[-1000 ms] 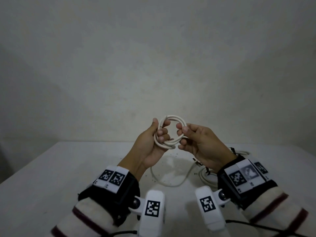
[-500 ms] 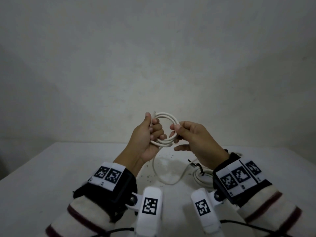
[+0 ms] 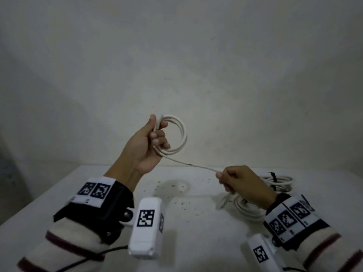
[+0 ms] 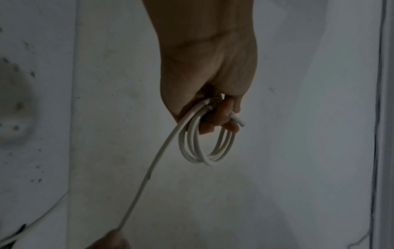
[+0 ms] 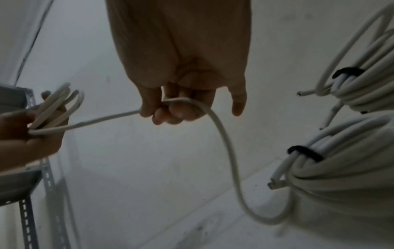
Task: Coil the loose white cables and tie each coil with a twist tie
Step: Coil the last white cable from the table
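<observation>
My left hand (image 3: 153,138) is raised above the table and grips a small coil of white cable (image 3: 179,134) of a few loops (image 4: 204,148), one cable end sticking out past the fingers (image 4: 237,120). A straight stretch of the same cable (image 3: 192,165) runs down and right to my right hand (image 3: 225,179), which holds it between curled fingers (image 5: 170,109). Beyond that hand the loose tail (image 5: 232,160) drops in a curve to the table.
Two finished white coils bound with black ties (image 5: 304,154) lie on the white table (image 3: 59,193) at the right, one nearer (image 3: 249,210), one farther (image 3: 279,180). A plain wall stands behind. A grey metal shelf upright (image 5: 27,219) shows at the left.
My hands have parted. The left hand rose and moved left with the coil; the right hand slid down and right along the cable, pulling a length straight between them.
</observation>
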